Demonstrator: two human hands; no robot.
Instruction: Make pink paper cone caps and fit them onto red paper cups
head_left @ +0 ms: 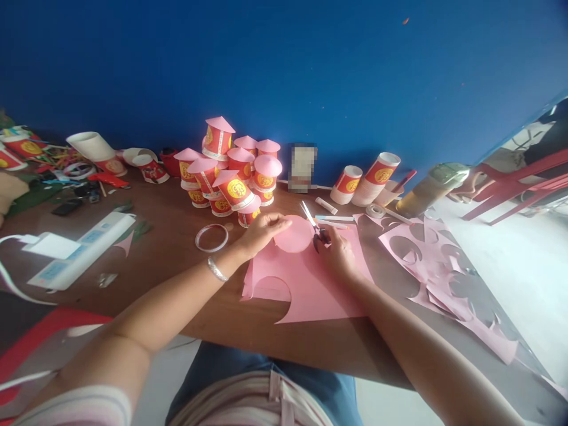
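Observation:
Pinched by its left edge, a pink paper circle (294, 235) is in my left hand (268, 228), above a pink paper sheet (326, 290). My right hand (339, 251) has its fingers around the dark handles of a pair of scissors (310, 215). The blades are slightly apart and point up and away, just right of the circle. A round notch is cut from the sheet's lower left side, with more pink paper under it.
Red paper cups with pink cone tops (235, 188) are stacked behind my left hand. A tape roll (212, 225) and a power strip (84, 251) lie left. Glue stick (326, 205), cup stacks (382, 170) and a capped bottle (415, 195) stand or lie behind right. Pink offcuts (437, 266) cover the right side.

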